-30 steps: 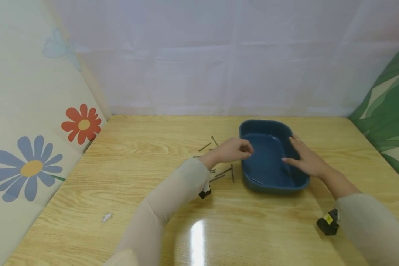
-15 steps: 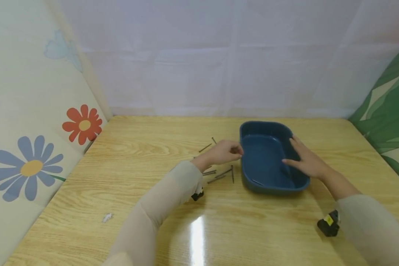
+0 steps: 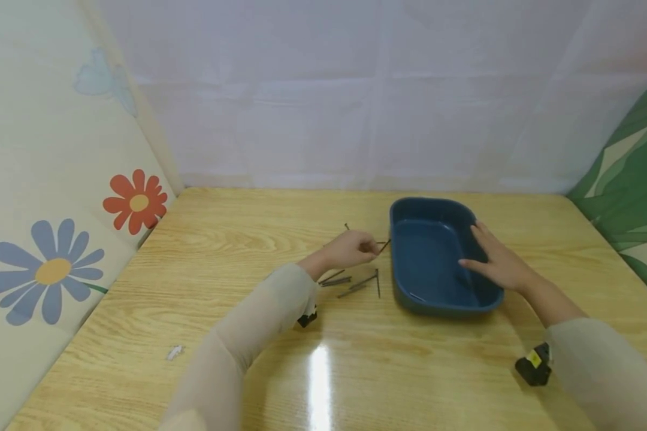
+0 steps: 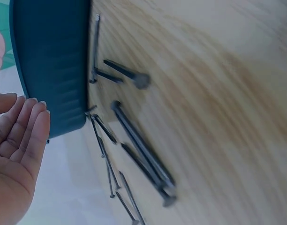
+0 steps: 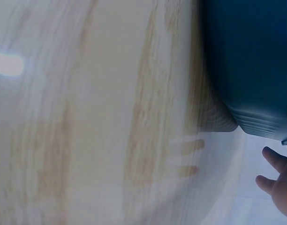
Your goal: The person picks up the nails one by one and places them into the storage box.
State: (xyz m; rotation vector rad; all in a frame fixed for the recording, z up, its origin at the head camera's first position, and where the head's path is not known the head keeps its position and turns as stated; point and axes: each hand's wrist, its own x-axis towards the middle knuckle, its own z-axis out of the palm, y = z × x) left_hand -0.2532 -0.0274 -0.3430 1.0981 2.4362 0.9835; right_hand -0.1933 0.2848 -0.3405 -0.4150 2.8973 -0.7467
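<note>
The left hand [image 3: 350, 248] hovers just left of a blue plastic basin [image 3: 426, 307], above scattered nails [image 3: 358, 286]. Its fingers bend loosely toward the thumb, and no held thing shows in the left wrist view, where the hand [image 4: 17, 154] appears beside the basin [image 4: 54, 70]. One nail [image 3: 385, 245] shows just past the fingertips in the head view. On the basin's right side, the right hand [image 3: 496, 257] rests over the rim with straight, spread fingers, its thumb reaching inward. In the right wrist view only part of that hand [image 5: 284, 183] is visible. A nail [image 3: 417, 297] lies inside the basin.
The wooden table [image 3: 237, 227] reaches back to a white cloth backdrop [image 3: 280, 120]. A small whitish mark [image 3: 175, 352] is at the table's front left. Black wrist devices [image 3: 533, 365] sit under both sleeves. Flower-patterned panels [image 3: 54, 149] border the sides.
The left hand has drawn back left from over the basin's edge toward the nails, uncovering nails between it and the basin. The right hand stays on the rim.
</note>
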